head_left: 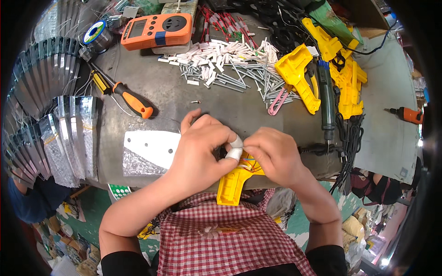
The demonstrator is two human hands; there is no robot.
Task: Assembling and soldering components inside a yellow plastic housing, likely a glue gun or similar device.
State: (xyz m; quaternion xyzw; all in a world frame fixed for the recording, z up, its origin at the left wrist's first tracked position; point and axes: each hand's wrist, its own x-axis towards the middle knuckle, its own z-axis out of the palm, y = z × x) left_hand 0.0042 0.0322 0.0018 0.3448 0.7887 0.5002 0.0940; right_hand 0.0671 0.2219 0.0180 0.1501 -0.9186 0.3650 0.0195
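A yellow plastic tool housing half [229,189] lies at the table's near edge, its handle toward me. Thin red and blue wires [249,161] show in its hollow. My left hand [198,149], with white wraps on thumb and forefinger, is closed in a pinch over the housing's far end. From the other side my right hand [278,154] closes in a pinch beside those wrapped fingertips. What either pinch holds is hidden by the fingers. Left of my left hand lies a white tapered plate [154,146] with dark round spots, partly on bubble wrap [140,164].
Beyond my hands are a pile of white sleeves [230,53], long screws [230,82] and an orange meter [156,31]. An orange-handled screwdriver [133,100] and a solder spool [97,37] sit left. More yellow housings [299,73], an electric screwdriver [327,101] and black cables [352,138] lie right.
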